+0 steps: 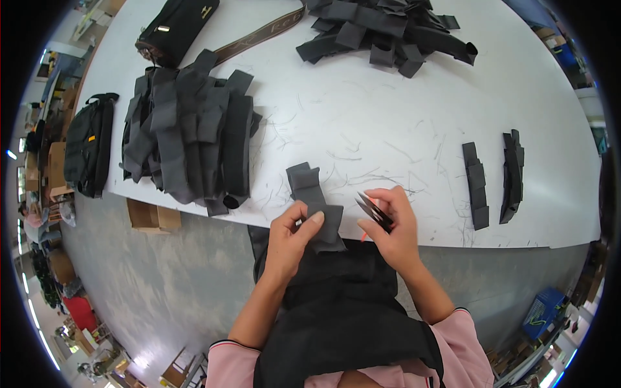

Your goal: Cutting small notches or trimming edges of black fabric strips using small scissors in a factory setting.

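At the table's near edge, my left hand [289, 234] pinches a dark grey sewn fabric strip [309, 187] between thumb and fingers. The strip has stepped, folded sections, and its lower end hangs near my black apron [343, 278]. My right hand [394, 226] is closed round a pair of thread snips [375, 212], with the pointed blades slightly apart and aimed toward the strip. A small gap separates the blades from the fabric. Something orange-red shows by my right fingers.
Loose thread ends lie scattered over the white table [362, 116]. Similar strips form a large pile [187, 129] at left and another pile [381, 32] at the back. Two separate strips [475, 184] rest at right. A black pouch [178, 29], brown strap [259, 33] and black backpack [90, 145] are at left.
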`<state>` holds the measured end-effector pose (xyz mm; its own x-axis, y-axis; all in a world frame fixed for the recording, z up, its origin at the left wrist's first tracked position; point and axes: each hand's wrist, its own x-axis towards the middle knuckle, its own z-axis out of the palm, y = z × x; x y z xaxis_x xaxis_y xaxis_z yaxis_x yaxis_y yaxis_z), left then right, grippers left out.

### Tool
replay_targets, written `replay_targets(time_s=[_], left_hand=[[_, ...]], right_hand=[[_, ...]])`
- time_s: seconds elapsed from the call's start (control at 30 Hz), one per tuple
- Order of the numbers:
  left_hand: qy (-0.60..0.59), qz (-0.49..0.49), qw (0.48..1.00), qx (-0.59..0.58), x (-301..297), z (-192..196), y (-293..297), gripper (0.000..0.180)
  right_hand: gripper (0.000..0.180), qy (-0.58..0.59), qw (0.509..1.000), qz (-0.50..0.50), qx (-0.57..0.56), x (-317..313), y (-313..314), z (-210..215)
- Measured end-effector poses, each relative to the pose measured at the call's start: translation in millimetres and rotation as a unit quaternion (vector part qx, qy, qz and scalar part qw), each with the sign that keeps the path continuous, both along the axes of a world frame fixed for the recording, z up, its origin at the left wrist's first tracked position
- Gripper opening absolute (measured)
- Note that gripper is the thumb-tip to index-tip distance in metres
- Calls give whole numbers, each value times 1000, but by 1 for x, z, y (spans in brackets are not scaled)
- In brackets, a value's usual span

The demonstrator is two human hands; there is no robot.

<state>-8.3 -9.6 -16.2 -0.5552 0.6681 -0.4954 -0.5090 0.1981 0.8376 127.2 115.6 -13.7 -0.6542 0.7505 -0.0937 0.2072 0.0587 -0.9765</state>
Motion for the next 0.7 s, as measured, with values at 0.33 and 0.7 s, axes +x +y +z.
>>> replay_targets(time_s=[0.33, 0.7], left_hand=[[-25, -15, 1000, -10, -4, -4, -5, 24], [-90, 15, 996, -21, -5, -17, -1, 20]], right_hand=[[32, 44, 984, 89, 151, -31, -8, -12], [14, 33, 982, -48, -182, -1, -16, -4]])
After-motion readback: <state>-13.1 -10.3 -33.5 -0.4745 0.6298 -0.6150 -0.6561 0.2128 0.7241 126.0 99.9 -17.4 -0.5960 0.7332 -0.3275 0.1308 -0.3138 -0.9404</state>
